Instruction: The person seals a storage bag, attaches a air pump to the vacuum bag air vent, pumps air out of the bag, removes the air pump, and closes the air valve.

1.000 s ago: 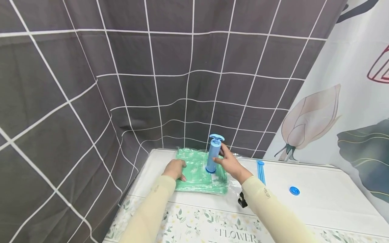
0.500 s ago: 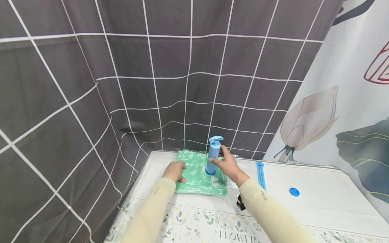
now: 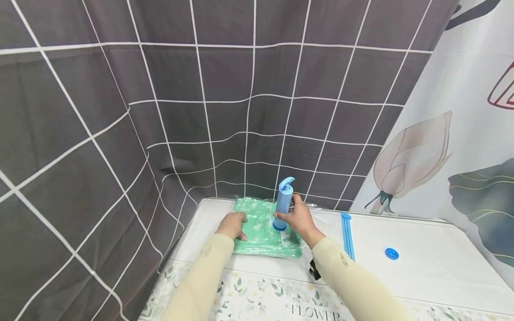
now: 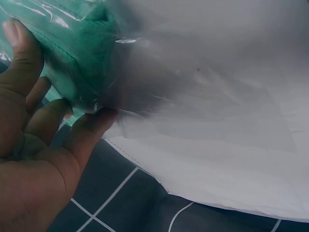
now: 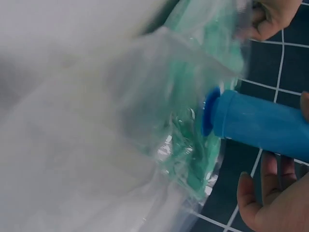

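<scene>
A clear plastic vacuum storage bag (image 3: 257,246) with green cloth (image 3: 254,223) folded inside lies at the back left of the table. Upright on its right part stands a light-blue hand pump (image 3: 284,203), its dark-blue base against the bag. My right hand (image 3: 299,218) holds the pump's barrel, thumb in front and fingers behind. With my left hand (image 3: 233,225) I grip the bag's left side. In the left wrist view the thumb lies over the green cloth (image 4: 72,43) and the fingers reach under the bag's edge. The pump's valve seat is hidden beneath its base.
A blue zip strip (image 3: 347,236) lies right of the right hand. Farther right is a round blue valve cap (image 3: 391,253). A black item (image 3: 314,270) shows by the right sleeve. A dark gridded curtain (image 3: 265,111) hangs behind the white, flower-printed tabletop (image 3: 433,263).
The pump's handle has turned from facing front to nearly side-on. My right hand has shifted slightly lower around the barrel. My left hand stays on the bag's left side.
</scene>
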`<state>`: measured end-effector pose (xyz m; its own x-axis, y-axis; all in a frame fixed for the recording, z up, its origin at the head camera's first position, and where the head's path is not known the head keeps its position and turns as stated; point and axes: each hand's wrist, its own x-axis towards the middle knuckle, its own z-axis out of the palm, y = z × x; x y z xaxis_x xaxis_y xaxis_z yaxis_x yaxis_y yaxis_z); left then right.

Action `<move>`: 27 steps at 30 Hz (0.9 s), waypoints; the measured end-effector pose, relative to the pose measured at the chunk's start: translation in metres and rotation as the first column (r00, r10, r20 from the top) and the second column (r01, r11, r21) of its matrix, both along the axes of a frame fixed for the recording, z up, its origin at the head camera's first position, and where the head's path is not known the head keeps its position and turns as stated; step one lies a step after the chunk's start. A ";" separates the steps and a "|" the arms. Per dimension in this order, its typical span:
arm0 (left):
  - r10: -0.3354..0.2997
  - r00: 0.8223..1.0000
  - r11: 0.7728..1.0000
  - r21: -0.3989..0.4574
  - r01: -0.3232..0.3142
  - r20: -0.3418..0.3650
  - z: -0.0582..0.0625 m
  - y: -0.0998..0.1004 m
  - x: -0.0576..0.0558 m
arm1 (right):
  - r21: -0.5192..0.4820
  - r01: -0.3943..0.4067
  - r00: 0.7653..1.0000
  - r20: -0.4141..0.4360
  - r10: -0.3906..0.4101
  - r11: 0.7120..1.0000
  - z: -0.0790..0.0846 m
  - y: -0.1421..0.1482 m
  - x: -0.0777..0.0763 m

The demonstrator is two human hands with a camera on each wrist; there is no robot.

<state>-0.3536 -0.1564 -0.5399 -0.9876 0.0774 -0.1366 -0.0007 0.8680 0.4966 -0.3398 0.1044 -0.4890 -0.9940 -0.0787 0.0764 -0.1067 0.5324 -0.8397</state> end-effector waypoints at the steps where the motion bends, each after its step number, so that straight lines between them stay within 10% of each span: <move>1: -0.001 1.000 1.000 -0.003 0.001 -0.002 0.002 0.000 0.002 | 0.000 0.006 1.000 0.001 -0.006 1.000 0.000 0.000 0.000; 5: 0.006 1.000 1.000 0.007 -0.006 0.002 0.011 0.002 0.006 | -0.020 0.006 1.000 -0.021 -0.007 1.000 0.000 -0.001 0.001; 12: -0.014 0.999 1.000 -0.026 0.013 -0.036 -0.009 -0.002 -0.003 | -0.066 -0.073 0.997 -0.024 0.072 0.995 -0.001 0.003 0.003; 21: 0.003 1.000 1.000 -0.007 -0.003 -0.001 0.024 0.004 0.021 | 0.008 -0.058 0.996 -0.061 0.058 0.998 0.005 -0.001 0.002; 27: -0.009 1.000 1.000 0.010 0.009 -0.025 -0.001 -0.002 0.003 | 0.061 0.018 0.996 -0.083 -0.013 0.998 0.016 -0.003 0.004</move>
<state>-0.3502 -0.1581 -0.5407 -0.9899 0.0872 -0.1115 0.0191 0.8627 0.5053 -0.3353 0.1011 -0.4734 -0.9856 -0.0701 0.1537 -0.1655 0.5847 -0.7942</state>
